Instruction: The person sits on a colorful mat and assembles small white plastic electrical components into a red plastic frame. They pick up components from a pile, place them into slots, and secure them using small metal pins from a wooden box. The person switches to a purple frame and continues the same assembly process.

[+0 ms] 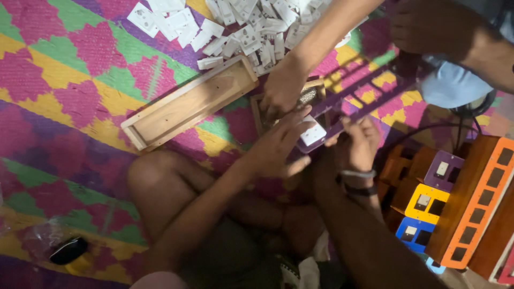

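My left hand [276, 147] is spread open, thumb and fingertips against a white switch piece [314, 132]. That piece sits at the near end of a long purple slotted plate [369, 101] slanting up to the right. My right hand [357, 143], with bands on its wrist, curls its fingers around the plate's near end beside the white piece. Another person's hand [281, 91] reaches down into a small wooden box [317, 85] just beyond my hands. Their other hand [428, 27] is at the top right.
A long, shallow wooden tray [187, 104] lies on the patterned mat [69, 80]. Behind it is a heap of white switch pieces [251, 27]. Purple [444, 171], yellow [425, 203], blue [412, 233] and orange [476, 203] switch boxes stand at right. A black object [68, 250] lies lower left.
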